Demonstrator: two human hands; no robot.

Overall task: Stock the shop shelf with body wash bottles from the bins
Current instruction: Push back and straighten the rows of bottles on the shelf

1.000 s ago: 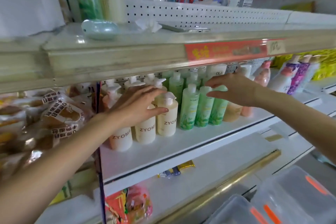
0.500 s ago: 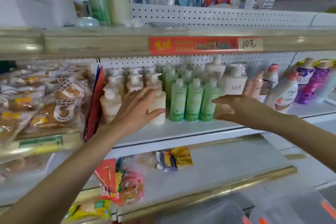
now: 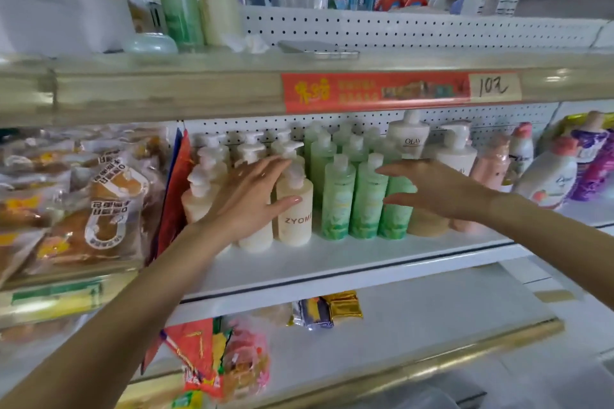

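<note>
Cream ZYOMI pump bottles (image 3: 295,212) stand in rows on the white middle shelf (image 3: 332,262). Beside them on the right stand green bottles (image 3: 337,199). My left hand (image 3: 246,199) lies flat with straight fingers against the front cream bottles, its thumb touching the ZYOMI bottle. My right hand (image 3: 435,189) is spread in front of the rightmost green bottle, with fingers straight and nothing held. White Olay bottles (image 3: 408,139) and pink bottles (image 3: 491,166) stand further right.
Bagged bread (image 3: 76,196) fills the shelf on the left. Above, a shelf edge carries a red price strip (image 3: 375,91), and a phone (image 3: 319,50) lies on top. Snack packets (image 3: 212,362) and gold wrappers (image 3: 344,304) lie on the lower shelf. Purple and white bottles (image 3: 564,173) stand far right.
The camera view has dropped and closed in on the shelf. My right hand has come down from the green bottles' caps to their sides. My left hand stays on the cream bottles.
</note>
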